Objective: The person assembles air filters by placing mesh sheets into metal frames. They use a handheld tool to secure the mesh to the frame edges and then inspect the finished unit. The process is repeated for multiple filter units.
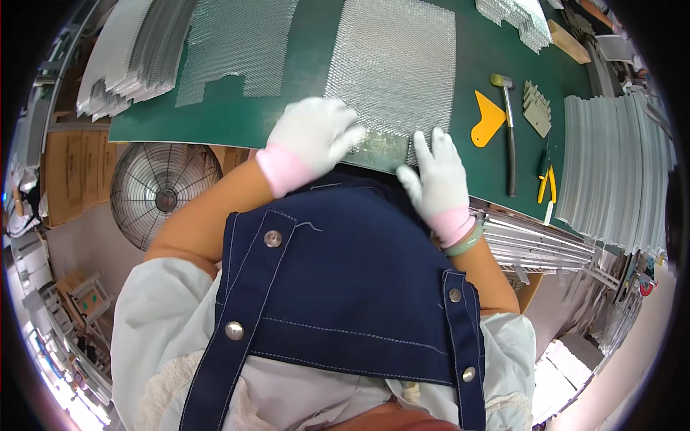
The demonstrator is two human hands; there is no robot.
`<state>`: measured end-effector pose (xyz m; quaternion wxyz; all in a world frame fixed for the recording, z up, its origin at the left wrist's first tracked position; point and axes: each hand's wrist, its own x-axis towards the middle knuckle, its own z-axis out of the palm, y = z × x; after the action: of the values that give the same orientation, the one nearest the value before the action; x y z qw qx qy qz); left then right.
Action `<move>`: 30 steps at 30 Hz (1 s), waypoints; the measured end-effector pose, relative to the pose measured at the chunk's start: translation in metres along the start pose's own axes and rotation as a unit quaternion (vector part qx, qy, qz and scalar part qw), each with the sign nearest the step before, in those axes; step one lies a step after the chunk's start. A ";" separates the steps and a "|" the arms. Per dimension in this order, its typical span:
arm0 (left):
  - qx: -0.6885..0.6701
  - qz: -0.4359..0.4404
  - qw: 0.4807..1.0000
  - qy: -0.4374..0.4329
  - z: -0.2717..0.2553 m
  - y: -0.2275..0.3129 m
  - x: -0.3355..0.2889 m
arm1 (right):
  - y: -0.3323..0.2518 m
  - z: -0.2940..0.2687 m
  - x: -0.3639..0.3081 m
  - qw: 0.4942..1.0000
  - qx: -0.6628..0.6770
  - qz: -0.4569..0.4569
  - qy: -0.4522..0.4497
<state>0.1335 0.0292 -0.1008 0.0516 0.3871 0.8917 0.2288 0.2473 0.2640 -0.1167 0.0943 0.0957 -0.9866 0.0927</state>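
Observation:
A silver expanded-metal mesh sheet [395, 61] lies on the green tabletop [305, 65] in front of me, with a notch in its near edge. My left hand [310, 133], in a white glove with a pink cuff, rests at the sheet's near left corner, thumb apart from its slightly bent fingers. At the near right corner is my right hand [442, 176], gloved the same way. Its fingers are stretched and spread, their tips touching the mesh. Neither hand visibly grips anything. A second notched mesh sheet [241, 43] lies flat to the left.
Mesh stacks stand at far left [136, 54] and far right [611, 172]. Right of the sheet lie a yellow scraper [488, 121], a mallet [510, 136], small grey pieces [537, 109] and yellow-handled pliers [547, 183]. A floor fan [166, 194] stands below the table's left edge.

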 end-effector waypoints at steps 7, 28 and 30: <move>0.309 0.099 0.945 0.033 0.040 0.023 -0.033 | -0.025 0.014 -0.004 0.994 -0.099 0.039 -0.039; -0.641 -0.365 0.661 -0.138 0.047 -0.002 -0.089 | 0.250 -0.070 0.011 0.934 -0.007 0.315 -0.170; -0.656 -0.378 0.632 -0.166 0.043 0.005 -0.067 | 0.265 -0.076 -0.008 0.910 0.081 0.383 -0.134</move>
<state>0.1949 0.0004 -0.1427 0.5212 -0.0885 0.5509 0.6458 0.2130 0.5366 -0.0892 -0.0899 -0.2710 -0.9399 0.1873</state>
